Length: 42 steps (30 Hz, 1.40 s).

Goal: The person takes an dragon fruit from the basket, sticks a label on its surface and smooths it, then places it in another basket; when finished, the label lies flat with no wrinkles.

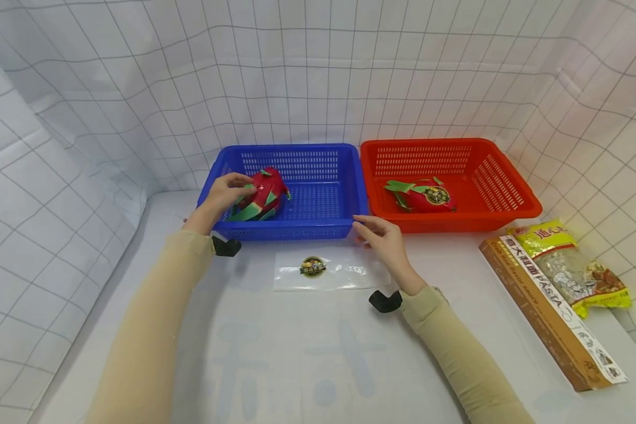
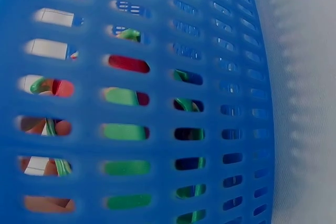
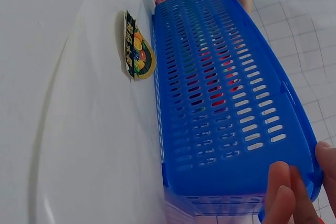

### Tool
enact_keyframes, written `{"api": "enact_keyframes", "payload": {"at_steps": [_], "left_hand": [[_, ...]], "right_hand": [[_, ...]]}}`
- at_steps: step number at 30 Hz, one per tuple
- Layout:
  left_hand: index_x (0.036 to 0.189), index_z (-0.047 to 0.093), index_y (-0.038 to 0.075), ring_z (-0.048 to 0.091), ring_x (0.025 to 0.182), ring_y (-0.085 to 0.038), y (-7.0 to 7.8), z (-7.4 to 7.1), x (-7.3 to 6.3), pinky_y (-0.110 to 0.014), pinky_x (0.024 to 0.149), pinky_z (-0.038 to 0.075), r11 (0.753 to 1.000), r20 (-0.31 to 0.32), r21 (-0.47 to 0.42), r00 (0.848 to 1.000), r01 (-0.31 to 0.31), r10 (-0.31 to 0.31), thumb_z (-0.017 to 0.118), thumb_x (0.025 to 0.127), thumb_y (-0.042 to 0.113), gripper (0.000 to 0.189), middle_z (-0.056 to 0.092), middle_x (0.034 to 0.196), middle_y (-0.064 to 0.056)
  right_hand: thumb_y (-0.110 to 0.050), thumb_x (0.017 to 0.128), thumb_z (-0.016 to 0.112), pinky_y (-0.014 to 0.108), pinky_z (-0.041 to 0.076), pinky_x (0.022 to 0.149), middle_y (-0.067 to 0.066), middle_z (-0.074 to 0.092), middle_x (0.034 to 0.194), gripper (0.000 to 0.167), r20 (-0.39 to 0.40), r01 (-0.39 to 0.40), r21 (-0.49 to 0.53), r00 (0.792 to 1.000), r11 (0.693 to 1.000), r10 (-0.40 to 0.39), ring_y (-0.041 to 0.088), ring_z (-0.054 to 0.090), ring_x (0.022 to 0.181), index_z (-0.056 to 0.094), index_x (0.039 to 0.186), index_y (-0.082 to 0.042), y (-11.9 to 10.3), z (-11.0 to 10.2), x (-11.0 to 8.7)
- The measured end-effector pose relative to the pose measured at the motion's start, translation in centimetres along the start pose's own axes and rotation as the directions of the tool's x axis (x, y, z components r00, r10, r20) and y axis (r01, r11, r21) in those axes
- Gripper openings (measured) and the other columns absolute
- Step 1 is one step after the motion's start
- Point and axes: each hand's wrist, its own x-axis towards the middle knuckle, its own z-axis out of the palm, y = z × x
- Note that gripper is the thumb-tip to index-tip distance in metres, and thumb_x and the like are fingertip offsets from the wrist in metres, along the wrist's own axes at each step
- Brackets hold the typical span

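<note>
A dragon fruit (image 1: 267,187), red with green scales, lies in the left part of the blue basket (image 1: 318,228). My left hand (image 1: 224,193) reaches over the basket's left side and holds the fruit with bent fingers at its upper left; the far fingers are hidden. Through the slots in the left wrist view, bits of skin show beside the fruit's green leaves (image 2: 126,168). At the basket's near right corner, my right hand (image 1: 386,240) pinches the rim, with fingertips (image 3: 278,177) against the outer wall and the thumb by the edge.
A red basket (image 1: 440,224) adjoins the blue one, with another dragon fruit (image 1: 429,197) bearing a round label inside. A clear plastic bag (image 1: 350,268) with a sticker lies in front. A pasta box (image 1: 551,312) and a yellow packet (image 1: 567,265) lie at right.
</note>
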Motion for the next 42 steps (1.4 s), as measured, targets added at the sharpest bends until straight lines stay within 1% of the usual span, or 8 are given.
{"api": "enact_keyframes", "payload": {"at_steps": [12,20,22,26,32,37,40,42], "left_hand": [[0.122,0.057,0.004,0.056,0.089,-0.017,0.3,0.1,0.2,-0.03,0.077,0.047,0.998,-0.028,-0.019,0.998,0.062,-0.062,0.06,0.093,0.024,0.036,0.057,0.12,-0.014],[0.116,0.061,0.005,0.051,0.066,-0.011,0.3,0.3,0.3,-0.029,0.065,0.047,0.999,-0.064,-0.036,0.997,0.037,-0.039,0.061,0.093,0.026,0.032,0.058,0.081,0.0],[0.117,0.062,0.005,0.051,0.068,-0.011,0.3,0.5,0.3,-0.026,0.064,0.047,0.997,-0.07,-0.059,0.996,0.042,-0.046,0.06,0.093,0.026,0.031,0.058,0.084,0.0],[0.121,0.06,0.003,0.055,0.078,-0.008,0.6,1.0,0.3,-0.018,0.067,0.048,0.992,-0.052,-0.127,0.998,0.026,-0.033,0.058,0.094,0.022,0.034,0.059,0.107,-0.006],[0.119,0.061,0.001,0.061,0.089,-0.01,2.3,1.5,-0.2,-0.019,0.076,0.05,0.984,-0.061,-0.143,0.994,-0.102,0.094,0.057,0.094,0.017,0.029,0.06,0.119,-0.013],[0.113,0.065,0.005,0.054,0.101,-0.015,4.7,2.0,-2.3,-0.02,0.077,0.047,0.968,-0.125,-0.068,0.965,-0.241,0.231,0.061,0.092,0.02,0.027,0.061,0.12,-0.009],[0.111,0.066,0.003,0.055,0.1,-0.016,6.3,2.6,-4.4,-0.019,0.075,0.048,0.927,-0.138,-0.058,0.923,-0.37,0.36,0.062,0.092,0.018,0.025,0.062,0.117,-0.011],[0.108,0.067,0.0,0.06,0.094,-0.016,7.2,3.1,-6.1,-0.019,0.073,0.05,0.881,-0.133,-0.077,0.881,-0.466,0.454,0.062,0.091,0.015,0.023,0.064,0.112,-0.014]], "right_hand": [[-0.027,0.087,0.068,0.029,0.054,0.065,0.013,0.068,0.097,0.033,-0.006,-0.016,-0.009,1.0,1.0,0.016,0.023,0.067,0.076,0.067,0.115,-0.009,-0.2,0.1,0.0],[-0.026,0.088,0.068,0.029,0.054,0.066,0.019,0.067,0.102,0.035,0.011,-0.029,0.013,1.0,0.999,0.029,0.03,0.066,0.08,0.066,0.117,-0.008,-0.3,0.0,0.1],[-0.024,0.088,0.067,0.031,0.054,0.067,0.021,0.066,0.103,0.035,0.018,-0.036,0.02,0.999,0.999,0.035,0.031,0.066,0.082,0.065,0.118,-0.006,-0.3,0.0,0.1],[-0.019,0.089,0.066,0.034,0.054,0.069,0.023,0.065,0.104,0.033,0.024,-0.043,0.021,0.999,0.999,0.043,0.035,0.065,0.083,0.065,0.118,-0.004,-0.6,0.0,0.0],[-0.012,0.091,0.062,0.036,0.054,0.07,0.025,0.065,0.099,0.03,0.034,-0.02,-0.016,0.999,1.0,0.02,0.036,0.065,0.082,0.063,0.118,0.002,-3.1,0.1,-1.1],[-0.012,0.093,0.06,0.039,0.054,0.071,0.021,0.065,0.096,0.032,0.088,-0.002,-0.047,0.996,0.999,0.006,0.038,0.065,0.084,0.059,0.121,0.002,-3.6,-0.1,-1.3],[-0.012,0.094,0.057,0.043,0.053,0.074,0.026,0.063,0.102,0.035,0.15,-0.009,-0.074,0.988,0.997,0.02,0.043,0.063,0.086,0.056,0.127,0.0,-3.0,-0.5,-1.1],[-0.015,0.095,0.057,0.041,0.053,0.073,0.025,0.062,0.102,0.037,0.184,-0.001,-0.11,0.983,0.994,0.022,0.042,0.063,0.084,0.054,0.13,-0.003,-2.6,-0.9,-1.0]]}}
